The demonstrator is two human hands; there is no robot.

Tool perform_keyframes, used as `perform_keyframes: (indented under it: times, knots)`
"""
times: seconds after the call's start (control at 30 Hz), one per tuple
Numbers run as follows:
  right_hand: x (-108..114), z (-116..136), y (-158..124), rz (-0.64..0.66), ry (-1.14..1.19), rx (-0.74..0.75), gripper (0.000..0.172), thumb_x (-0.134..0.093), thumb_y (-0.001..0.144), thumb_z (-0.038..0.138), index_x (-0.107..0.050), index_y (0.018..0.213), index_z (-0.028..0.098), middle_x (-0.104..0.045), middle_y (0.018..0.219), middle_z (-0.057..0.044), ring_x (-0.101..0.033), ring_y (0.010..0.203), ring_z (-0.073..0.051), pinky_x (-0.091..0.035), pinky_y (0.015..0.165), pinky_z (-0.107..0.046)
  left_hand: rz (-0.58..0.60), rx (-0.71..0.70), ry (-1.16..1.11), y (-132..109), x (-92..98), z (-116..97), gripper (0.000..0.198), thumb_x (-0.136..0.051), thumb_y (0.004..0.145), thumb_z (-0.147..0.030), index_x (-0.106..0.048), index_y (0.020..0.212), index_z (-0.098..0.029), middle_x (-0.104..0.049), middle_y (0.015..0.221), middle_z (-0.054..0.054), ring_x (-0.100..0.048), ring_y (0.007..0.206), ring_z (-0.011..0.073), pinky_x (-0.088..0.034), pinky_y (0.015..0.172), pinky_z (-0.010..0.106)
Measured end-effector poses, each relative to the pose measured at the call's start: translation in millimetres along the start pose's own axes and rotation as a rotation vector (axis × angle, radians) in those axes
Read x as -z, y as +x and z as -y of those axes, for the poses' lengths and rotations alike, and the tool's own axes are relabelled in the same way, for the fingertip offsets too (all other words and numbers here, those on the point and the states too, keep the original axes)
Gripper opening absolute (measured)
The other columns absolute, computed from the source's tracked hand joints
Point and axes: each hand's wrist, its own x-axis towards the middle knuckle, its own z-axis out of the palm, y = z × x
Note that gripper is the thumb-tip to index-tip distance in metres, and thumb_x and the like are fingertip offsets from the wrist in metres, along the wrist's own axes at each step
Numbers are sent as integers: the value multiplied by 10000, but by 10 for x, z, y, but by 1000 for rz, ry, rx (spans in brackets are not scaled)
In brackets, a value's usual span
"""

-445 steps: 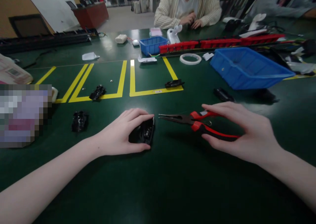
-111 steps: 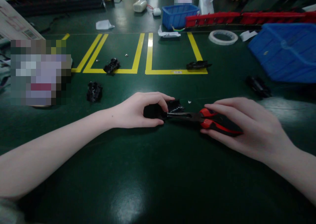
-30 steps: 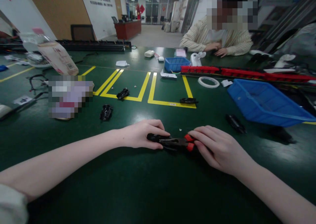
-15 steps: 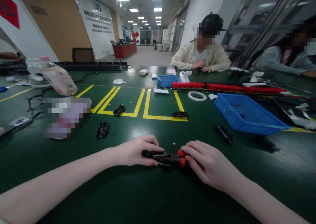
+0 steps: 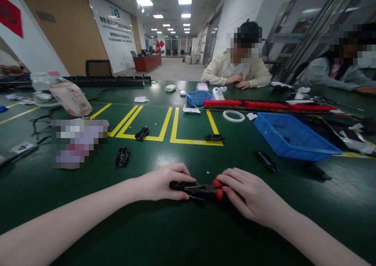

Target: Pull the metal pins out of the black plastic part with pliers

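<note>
My left hand [image 5: 169, 182] is closed on a small black part [image 5: 179, 185], thumb and fingers pinching it from both sides. In my right hand [image 5: 245, 189] are red-handled pliers [image 5: 210, 189], gripped by the handles. Their dark jaws point left and lie against the black part; my fingers and the part hide the exact contact. Several similar black parts lie on the green table, such as one [image 5: 122, 157] beyond my left forearm, one [image 5: 142, 133] and another [image 5: 214, 137] on the yellow tape, and one [image 5: 266, 161] to the right.
A large blue bin [image 5: 293, 137] stands at the right, a small blue bin [image 5: 199, 98] farther back. Beside them are a tape roll [image 5: 234, 116] and a red strip [image 5: 266, 105]. A bottle [image 5: 70, 96] leans at the left. A person [image 5: 237, 68] sits across the table.
The pliers and the black part stay together in nearly the same place. The whole view has shifted slightly; the pliers' handles look a little farther apart or turned.
</note>
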Motion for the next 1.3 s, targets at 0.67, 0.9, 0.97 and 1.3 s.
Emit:
perform_keyframes:
  times: [0.67, 0.9, 0.97, 1.3]
  knots:
    - [-14, 34, -11, 5, -18, -3, 284, -421, 965, 198, -673, 1082, 139, -724, 964, -112, -682, 839, -205, -578, 706, -344, 20, -5, 22, -6, -13, 32, 435, -695, 900, -245, -614, 1324, -189, -610, 1235, 91, -598, 1099, 218, -526, 958, 406]
    - [64, 1, -4, 52, 4, -17, 294, -414, 966, 202, -683, 1070, 145, -716, 957, -110, -677, 832, -197, -573, 702, -335, 28, 8, 15, -17, -13, 23, 430, -674, 910, -234, -604, 1334, -208, -599, 1240, 78, -595, 1110, 208, -527, 976, 402]
    - [70, 8, 2, 60, 3, -24, 296, -412, 967, 203, -683, 1069, 145, -715, 957, -110, -675, 828, -197, -571, 698, -334, 29, 5, 17, -18, -13, 27, 438, -672, 912, -236, -596, 1343, -212, -598, 1242, 79, -596, 1109, 210, -530, 974, 406]
    - [-47, 57, -45, 8, -72, -9, 292, -432, 978, 246, -670, 1099, 129, -713, 983, -132, -680, 857, -236, -576, 730, -385, 26, -9, 55, -16, -7, 22, 436, -666, 919, -249, -593, 1347, -203, -607, 1242, 94, -601, 1098, 217, -533, 947, 403]
